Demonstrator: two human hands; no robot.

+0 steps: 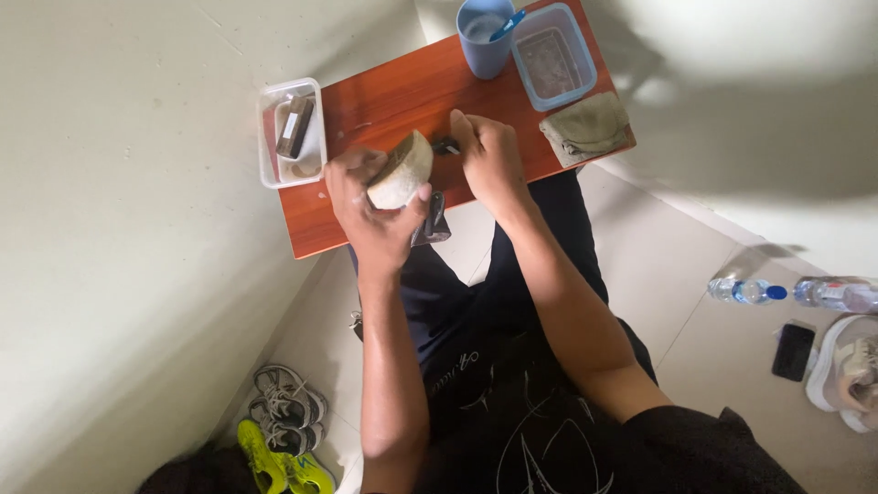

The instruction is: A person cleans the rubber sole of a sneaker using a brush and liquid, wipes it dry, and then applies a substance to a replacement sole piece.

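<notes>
Pale sponge-like block [402, 170] is being gripped by closed left hand [370, 206] fingers; looks light, soft, squeezable; right hand [489, 160] is closed on small dark tool [445, 145] over counter [384, 101].

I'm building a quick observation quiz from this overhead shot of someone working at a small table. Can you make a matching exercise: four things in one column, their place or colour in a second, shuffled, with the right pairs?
Things:
1. Blue cup
2. Clear tray with a dark block
3. Folded grey cloth
4. Pale shoe

Places or states:
A. Held in the left hand
B. At the table's left end, overhanging the edge
C. At the far edge, beside the blue-rimmed container
D. On the table's right corner, near the right hand

Pairs: 1-C, 2-B, 3-D, 4-A
</notes>
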